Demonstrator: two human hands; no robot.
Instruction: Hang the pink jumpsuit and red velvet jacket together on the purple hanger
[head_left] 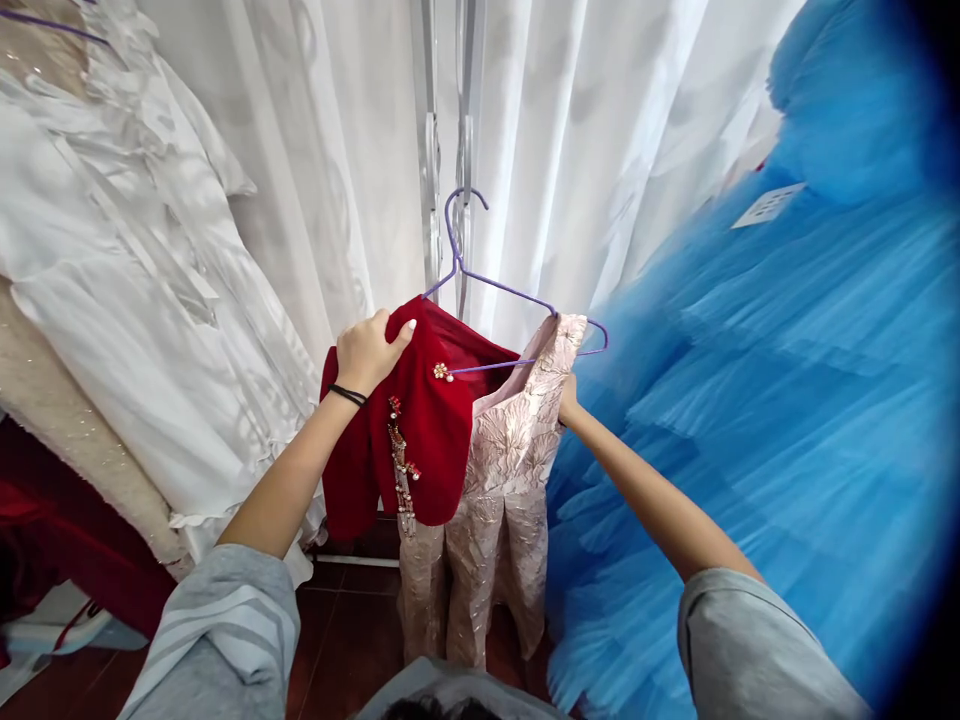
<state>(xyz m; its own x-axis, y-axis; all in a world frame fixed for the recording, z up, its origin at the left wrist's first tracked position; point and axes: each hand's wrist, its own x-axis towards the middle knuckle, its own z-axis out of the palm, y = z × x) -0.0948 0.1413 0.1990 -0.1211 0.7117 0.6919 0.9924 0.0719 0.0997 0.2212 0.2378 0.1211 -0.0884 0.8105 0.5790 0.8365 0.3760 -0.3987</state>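
Observation:
A purple hanger (517, 290) hangs by its hook in front of the curtain. Over its left end lies a short red jacket (450, 450) with a beaded flower and a dangling beaded trim on its front. My left hand (369, 352) grips the jacket at the shoulder, thumb on top. A pale pink dress (514, 435) with raised gold-toned floral texture hangs from the hanger's right end by its shoulder, partly covered by the jacket. At the dress's right side is my right hand (570, 400), touching the fabric; its fingers are hidden behind the dress.
White dresses (142, 290) hang close on the left. A wide blue tulle gown (757, 400) with a white tag (769, 205) fills the right. Behind the hanger are a white curtain (570, 130) and a metal rail (430, 150). Dark tiles (349, 640) cover the floor.

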